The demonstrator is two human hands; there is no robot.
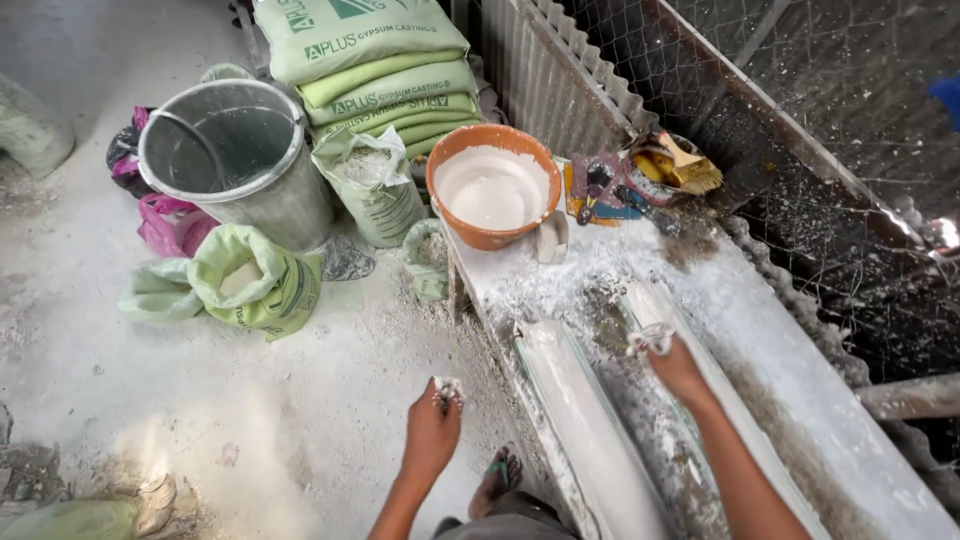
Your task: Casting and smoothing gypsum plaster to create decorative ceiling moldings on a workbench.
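The left hand (432, 432) hangs over the floor pinching a small plaster-caked wad (448, 389), while the right hand (678, 368) presses a white clump (650, 338) onto the far mould (700, 385) on the bench (800, 340). The near mould (585, 420) looks smooth and filled; the far one seems only partly coated, streaky and rough, with wet plaster left in the orange bowl (492, 186).

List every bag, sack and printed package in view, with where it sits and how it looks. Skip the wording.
Stack of flat pale green sacks: top centre, against the corrugated wall, dark green print.
Opened pale green sack: floor below the stack, top torn, white powder inside.
Rolled-down green bag: floor left of the workbench, holds white powder.
Small crumpled green bag: at the bench corner.
Pink plastic bag: beside the grey metal bucket.
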